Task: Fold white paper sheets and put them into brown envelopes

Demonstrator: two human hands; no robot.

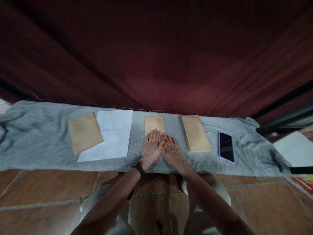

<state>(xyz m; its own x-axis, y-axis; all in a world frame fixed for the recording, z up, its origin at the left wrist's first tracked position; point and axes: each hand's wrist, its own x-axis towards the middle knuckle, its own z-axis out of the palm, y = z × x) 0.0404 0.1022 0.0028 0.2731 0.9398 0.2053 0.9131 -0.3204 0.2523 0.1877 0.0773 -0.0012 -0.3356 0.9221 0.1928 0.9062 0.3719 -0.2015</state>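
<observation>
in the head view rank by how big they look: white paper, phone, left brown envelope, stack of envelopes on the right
1. white paper, largest though partly covered.
2. and 3. left brown envelope and stack of envelopes look about alike; not ranked.
4. phone, smallest.

Matt paper envelope (pixel 154 124), creased cloth (pixel 36 137)

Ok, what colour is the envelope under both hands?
Tan brown, the envelope lying under the left hand and right hand; head view.
</observation>
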